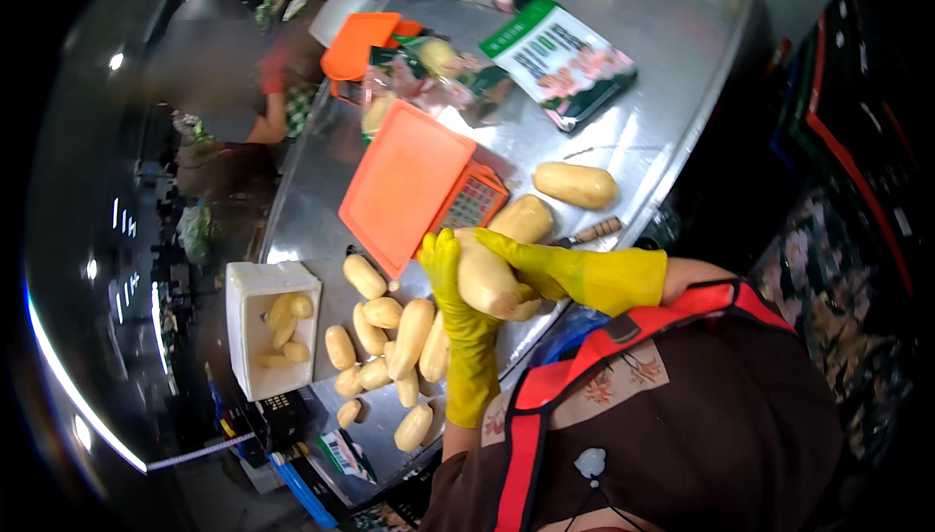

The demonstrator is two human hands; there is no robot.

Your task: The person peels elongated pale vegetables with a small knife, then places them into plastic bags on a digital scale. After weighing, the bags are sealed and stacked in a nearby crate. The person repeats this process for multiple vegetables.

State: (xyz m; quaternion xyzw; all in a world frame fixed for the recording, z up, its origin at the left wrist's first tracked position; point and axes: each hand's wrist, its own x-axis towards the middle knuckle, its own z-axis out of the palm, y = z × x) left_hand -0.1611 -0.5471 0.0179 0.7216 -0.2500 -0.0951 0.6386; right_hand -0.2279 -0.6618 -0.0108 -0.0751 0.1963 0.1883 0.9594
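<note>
Both of my hands wear yellow rubber gloves. Between them is a thick, pale lotus root segment (pixel 488 280), held above the near part of the steel table. My left hand (pixel 443 269) wraps its left side, and my right hand (pixel 511 251) grips its upper right side. Part of another piece shows beneath my right hand. Just beyond lies a lotus root segment (pixel 522 218), partly covered by my gloves, and another segment (pixel 575 185) rests farther up. A wooden-handled tool (pixel 599 230) lies beside my right glove, its blade mostly hidden. Several lotus root pieces (pixel 410 338) are heaped left of my left hand.
An orange weighing scale (pixel 409 181) with a keypad stands beyond my hands; another orange scale (pixel 361 46) is farther back. A white foam box (pixel 274 269) holds several roots. Printed bags (pixel 559 65) lie on the steel table (pixel 657 87). A person (pixel 226 79) works across the table.
</note>
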